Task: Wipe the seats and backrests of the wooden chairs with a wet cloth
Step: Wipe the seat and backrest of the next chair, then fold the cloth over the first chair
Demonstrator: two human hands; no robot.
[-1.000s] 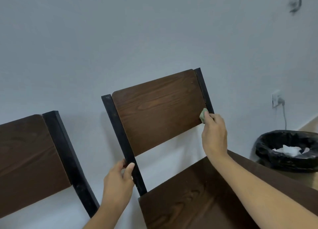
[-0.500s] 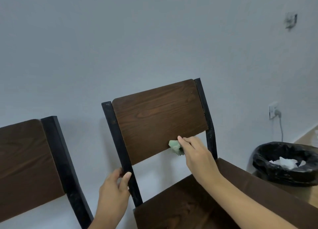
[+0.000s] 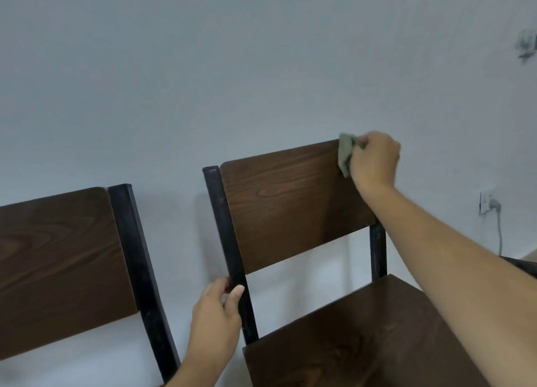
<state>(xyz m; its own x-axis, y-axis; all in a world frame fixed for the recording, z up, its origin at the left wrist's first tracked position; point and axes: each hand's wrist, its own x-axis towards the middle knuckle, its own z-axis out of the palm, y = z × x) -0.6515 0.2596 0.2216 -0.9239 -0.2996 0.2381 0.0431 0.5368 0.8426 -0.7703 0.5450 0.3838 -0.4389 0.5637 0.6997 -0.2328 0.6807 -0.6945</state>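
A dark wooden backrest on black metal posts stands before me, with its wooden seat below at the right. My right hand presses a small pale green cloth against the backrest's top right corner. My left hand grips the black left post just below the backrest. A second chair's backrest with a black post is at the left.
A pale grey wall is close behind both chairs. A wall socket with a plug and hanging cable sits at the right. A dark rim shows behind my right forearm at the right edge.
My right hand moved the cloth from the backrest's right edge down to its lower edge, then up to the top right corner. My left hand stayed on the post. The view tilted.
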